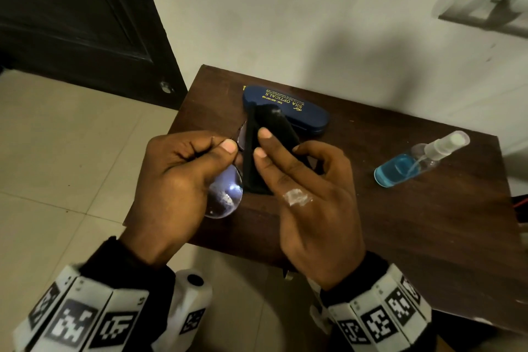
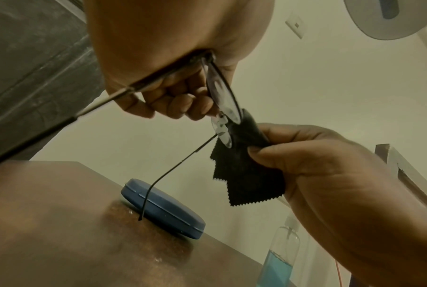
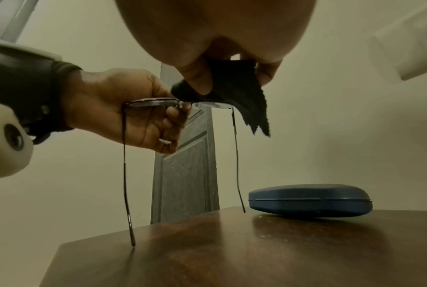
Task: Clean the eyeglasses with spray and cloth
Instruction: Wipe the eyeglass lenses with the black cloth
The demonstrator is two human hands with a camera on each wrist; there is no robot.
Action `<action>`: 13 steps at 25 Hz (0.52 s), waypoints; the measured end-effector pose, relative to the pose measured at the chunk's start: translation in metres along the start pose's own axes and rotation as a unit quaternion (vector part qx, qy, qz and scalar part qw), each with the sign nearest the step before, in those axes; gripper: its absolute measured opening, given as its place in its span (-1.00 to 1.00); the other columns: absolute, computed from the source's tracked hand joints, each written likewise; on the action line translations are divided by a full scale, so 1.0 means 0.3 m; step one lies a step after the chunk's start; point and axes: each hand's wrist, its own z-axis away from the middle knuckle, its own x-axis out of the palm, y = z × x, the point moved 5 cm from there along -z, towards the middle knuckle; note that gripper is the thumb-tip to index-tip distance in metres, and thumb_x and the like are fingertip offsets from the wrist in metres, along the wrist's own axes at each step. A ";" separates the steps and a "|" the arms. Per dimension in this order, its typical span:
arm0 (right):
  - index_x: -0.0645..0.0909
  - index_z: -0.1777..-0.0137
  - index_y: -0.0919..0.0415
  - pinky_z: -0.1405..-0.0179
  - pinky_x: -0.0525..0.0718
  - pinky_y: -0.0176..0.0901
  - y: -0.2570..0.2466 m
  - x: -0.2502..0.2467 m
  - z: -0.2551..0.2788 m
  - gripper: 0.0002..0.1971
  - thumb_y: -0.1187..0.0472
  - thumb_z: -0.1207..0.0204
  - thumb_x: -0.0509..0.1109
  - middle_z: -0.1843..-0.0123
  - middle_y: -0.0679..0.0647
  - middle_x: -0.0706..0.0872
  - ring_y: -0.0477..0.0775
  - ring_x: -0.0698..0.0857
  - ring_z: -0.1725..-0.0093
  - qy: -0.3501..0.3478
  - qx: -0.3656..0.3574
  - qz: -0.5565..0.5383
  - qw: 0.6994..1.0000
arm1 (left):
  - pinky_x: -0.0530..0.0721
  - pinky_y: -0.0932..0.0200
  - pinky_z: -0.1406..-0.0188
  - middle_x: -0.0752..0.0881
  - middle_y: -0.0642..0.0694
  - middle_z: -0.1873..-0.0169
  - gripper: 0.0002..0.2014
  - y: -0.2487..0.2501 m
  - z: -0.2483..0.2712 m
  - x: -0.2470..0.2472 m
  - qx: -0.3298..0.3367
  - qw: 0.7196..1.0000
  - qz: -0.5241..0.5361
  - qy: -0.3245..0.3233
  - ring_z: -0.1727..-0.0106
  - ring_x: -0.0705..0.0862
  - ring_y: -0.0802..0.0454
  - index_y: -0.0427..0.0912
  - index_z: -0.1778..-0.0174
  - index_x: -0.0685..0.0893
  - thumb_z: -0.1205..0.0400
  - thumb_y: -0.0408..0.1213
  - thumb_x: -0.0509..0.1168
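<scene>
My left hand [image 1: 183,177] pinches the thin-framed eyeglasses [image 1: 225,194] by the rim of one lens, above the front left of the table. The temples hang down toward the tabletop [image 3: 232,252]. My right hand [image 1: 300,180] holds a black cleaning cloth [image 1: 268,146] wrapped over the other lens, thumb under and fingers on top. In the left wrist view the glasses [image 2: 222,101] meet the cloth [image 2: 249,174] at the bridge. In the right wrist view the cloth [image 3: 232,85] covers the far lens of the glasses [image 3: 153,102]. A clear spray bottle [image 1: 414,161] of blue liquid lies on its side at the right.
A closed blue eyeglass case [image 1: 294,111] lies at the back of the small dark wooden table [image 1: 400,223], near the wall. A dark door [image 1: 71,23] stands to the left over a tiled floor [image 1: 57,166].
</scene>
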 end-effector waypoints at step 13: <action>0.64 -0.34 0.25 0.05 0.61 0.20 0.059 -0.001 -0.001 -0.52 0.33 -0.43 0.15 -0.38 0.08 0.66 0.19 0.49 -0.19 0.009 0.075 0.009 0.997 | 0.68 0.36 0.27 0.78 0.09 0.46 -0.80 0.024 -0.007 -0.034 0.023 0.999 -0.003 0.026 0.39 0.76 0.15 -0.04 0.41 0.79 -0.48 -0.25 0.30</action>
